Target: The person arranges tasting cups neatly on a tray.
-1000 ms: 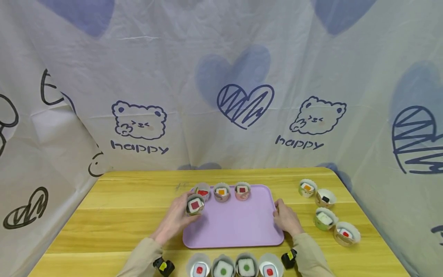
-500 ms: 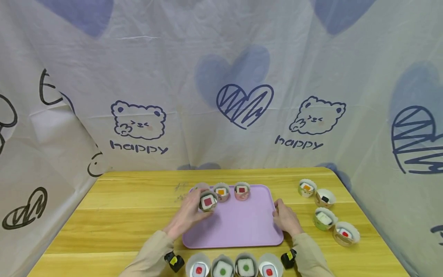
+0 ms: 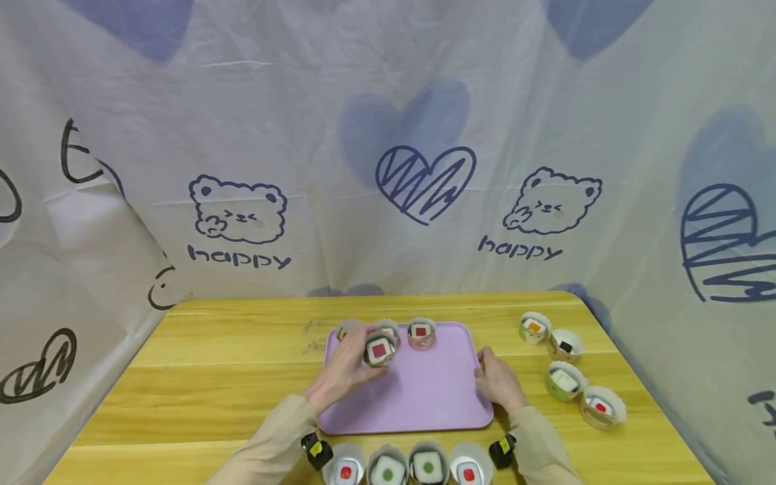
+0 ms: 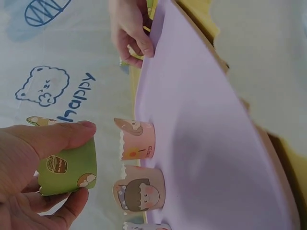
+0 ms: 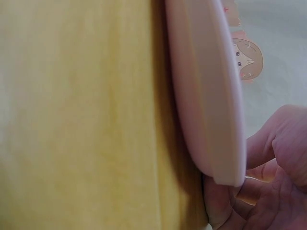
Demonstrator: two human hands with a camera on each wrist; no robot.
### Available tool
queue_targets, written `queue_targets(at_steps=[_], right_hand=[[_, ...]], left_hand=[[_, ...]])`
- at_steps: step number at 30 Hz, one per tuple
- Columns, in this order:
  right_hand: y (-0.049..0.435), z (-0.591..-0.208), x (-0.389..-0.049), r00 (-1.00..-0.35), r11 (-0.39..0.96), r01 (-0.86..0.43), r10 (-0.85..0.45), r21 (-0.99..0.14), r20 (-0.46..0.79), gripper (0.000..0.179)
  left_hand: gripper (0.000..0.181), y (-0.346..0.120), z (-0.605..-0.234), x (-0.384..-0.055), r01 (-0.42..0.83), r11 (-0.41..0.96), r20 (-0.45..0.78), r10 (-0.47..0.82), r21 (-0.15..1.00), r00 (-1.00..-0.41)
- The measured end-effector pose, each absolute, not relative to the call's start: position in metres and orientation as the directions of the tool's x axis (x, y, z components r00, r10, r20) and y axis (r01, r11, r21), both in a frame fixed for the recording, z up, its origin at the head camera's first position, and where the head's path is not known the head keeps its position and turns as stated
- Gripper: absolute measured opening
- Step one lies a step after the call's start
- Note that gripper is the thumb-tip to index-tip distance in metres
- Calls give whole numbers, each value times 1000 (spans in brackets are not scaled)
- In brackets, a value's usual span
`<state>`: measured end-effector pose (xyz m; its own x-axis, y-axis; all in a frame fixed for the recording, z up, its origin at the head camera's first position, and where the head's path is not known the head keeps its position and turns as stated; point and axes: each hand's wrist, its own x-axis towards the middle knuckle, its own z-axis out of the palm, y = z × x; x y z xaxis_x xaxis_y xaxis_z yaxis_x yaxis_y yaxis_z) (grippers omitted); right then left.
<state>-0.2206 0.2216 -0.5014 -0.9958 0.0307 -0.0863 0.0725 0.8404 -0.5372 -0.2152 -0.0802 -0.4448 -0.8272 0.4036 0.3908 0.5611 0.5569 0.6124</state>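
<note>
In the head view my left hand (image 3: 344,370) holds a green paper cup (image 3: 380,351) above the tray. Inside the cup sits a white sushi piece with a red square centre. The left wrist view shows thumb and fingers wrapped round this green cup (image 4: 67,167). My right hand (image 3: 500,382) grips the right edge of the lilac tray (image 3: 424,397), its thumb at the rim and fingers beneath. Along the tray's back edge stand a pink cup (image 3: 421,335), a beige cup (image 3: 388,328) partly hidden by the left hand, and another cup (image 3: 348,327) at the corner.
Several filled paper cups stand on the wooden table (image 3: 230,377) to the right, among them a green one (image 3: 565,381) and a brown one (image 3: 603,407). A row of several more cups (image 3: 428,463) lines the near side of the tray. A printed cloth (image 3: 339,135) hangs behind.
My left hand has carried the green cup rightward across the tray, past the corner cup to in front of the beige one. The right hand has stayed on the tray edge.
</note>
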Motion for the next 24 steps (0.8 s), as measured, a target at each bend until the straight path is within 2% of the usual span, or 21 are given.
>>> queue_targets(at_steps=[11, 24], right_hand=[[221, -501, -220, -994, 840, 86, 39, -535, -99, 20], [221, -503, -221, -995, 832, 85, 40, -548, -94, 20]], left_hand=[[61, -64, -444, -227, 568, 551, 321, 484, 611, -814], [65, -37, -439, -240, 578, 529, 282, 538, 621, -795]])
